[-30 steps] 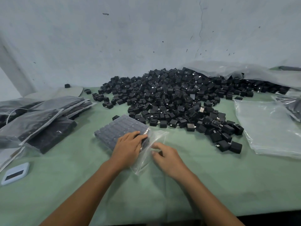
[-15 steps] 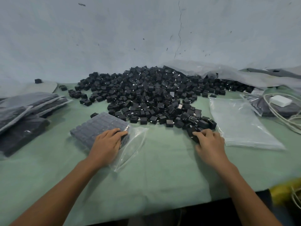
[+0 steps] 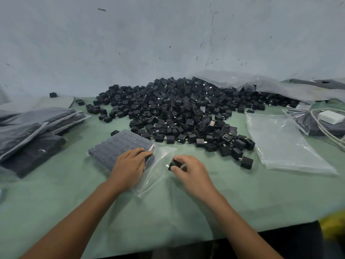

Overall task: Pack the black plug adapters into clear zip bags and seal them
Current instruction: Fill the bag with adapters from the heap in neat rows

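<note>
A: Black plug adapters (image 3: 179, 113) lie heaped across the middle of the head view, spilling down toward centre right. One adapter (image 3: 172, 165) is out of the heap, pinched in the right hand (image 3: 190, 174) just below centre.

B: How will it handle?

A: My guess is light, rigid and smooth-sided, a small block with metal prongs on one face. Best taken by two opposite flat sides, as here. The zip bag (image 3: 130, 148) is the opposite: thin, floppy and slippery, so its mouth needs holding apart at the edge.

B: And the hands?

A: The right hand has its fingers curled around the adapter, right at the bag's open, empty end. The left hand (image 3: 128, 165) lies on the filled end of the bag, fingers fairly straight, pressing the packed rows. Whether its fingertips also pinch the film, I cannot tell.

B: Anything else in that view?

A: Filled bags (image 3: 35, 131) stacked at centre left, empty bags (image 3: 283, 141) flat at centre right, all on the green table (image 3: 168, 212).
</note>
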Motion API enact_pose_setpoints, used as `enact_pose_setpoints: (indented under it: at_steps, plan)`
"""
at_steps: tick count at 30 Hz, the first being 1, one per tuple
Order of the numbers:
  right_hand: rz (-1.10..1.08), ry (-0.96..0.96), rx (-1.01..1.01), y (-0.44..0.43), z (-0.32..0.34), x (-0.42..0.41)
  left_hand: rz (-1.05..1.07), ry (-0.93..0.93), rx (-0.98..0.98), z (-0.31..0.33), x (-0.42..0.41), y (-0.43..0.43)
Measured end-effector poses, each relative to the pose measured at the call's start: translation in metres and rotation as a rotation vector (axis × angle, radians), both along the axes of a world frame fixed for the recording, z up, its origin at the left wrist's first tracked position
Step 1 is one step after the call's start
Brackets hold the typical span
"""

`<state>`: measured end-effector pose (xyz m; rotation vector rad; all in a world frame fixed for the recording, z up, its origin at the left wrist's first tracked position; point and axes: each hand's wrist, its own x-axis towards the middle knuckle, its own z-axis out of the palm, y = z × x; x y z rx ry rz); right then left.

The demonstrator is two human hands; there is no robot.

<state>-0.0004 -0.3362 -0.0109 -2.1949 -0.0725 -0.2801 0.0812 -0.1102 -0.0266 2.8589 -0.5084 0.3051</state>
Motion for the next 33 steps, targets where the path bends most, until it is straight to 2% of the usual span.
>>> enact_pose_setpoints:
  at_steps: [6, 14, 26, 33]
  plan:
    - [-0.121, -0.037, -0.101, 0.047, -0.012, 0.036, -0.014, -0.019, -0.011, -0.002, 0.003, 0.002]
    - [-0.190, -0.141, -0.263, 0.056, -0.021, 0.049, -0.021, -0.035, -0.005, -0.004, 0.005, 0.003]
    - [-0.111, -0.039, -0.411, 0.060, -0.029, 0.060, -0.002, -0.007, -0.008, -0.003, 0.003, 0.001]
    - [-0.071, -0.066, -0.447, 0.058, -0.028, 0.059, -0.001, -0.031, -0.004, -0.003, 0.001, 0.003]
